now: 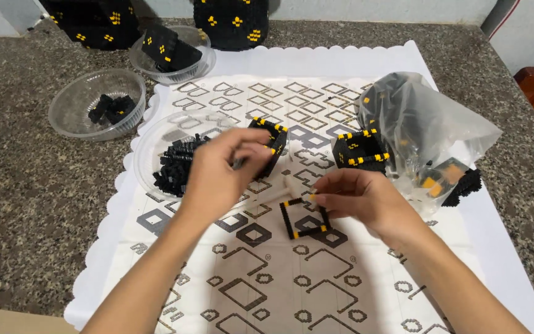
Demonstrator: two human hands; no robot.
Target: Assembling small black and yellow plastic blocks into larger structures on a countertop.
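Note:
My left hand (220, 170) hovers over the mat, fingers pinched around a small dark piece that is blurred. My right hand (356, 196) holds a thin square frame (304, 218) of black bricks with yellow corners, fingertips on its top right corner. Just behind my left hand stands a taller black and yellow block box (270, 143), partly hidden. A second black and yellow box (360, 151) sits beyond my right hand.
A clear dish (146, 139) of loose black bricks lies left of my left hand. Two clear bowls (97, 102) (171, 52) with black pieces stand at the back left. A clear plastic bag (424, 127) with more parts sits right. A patterned white mat (267, 281) covers the granite counter.

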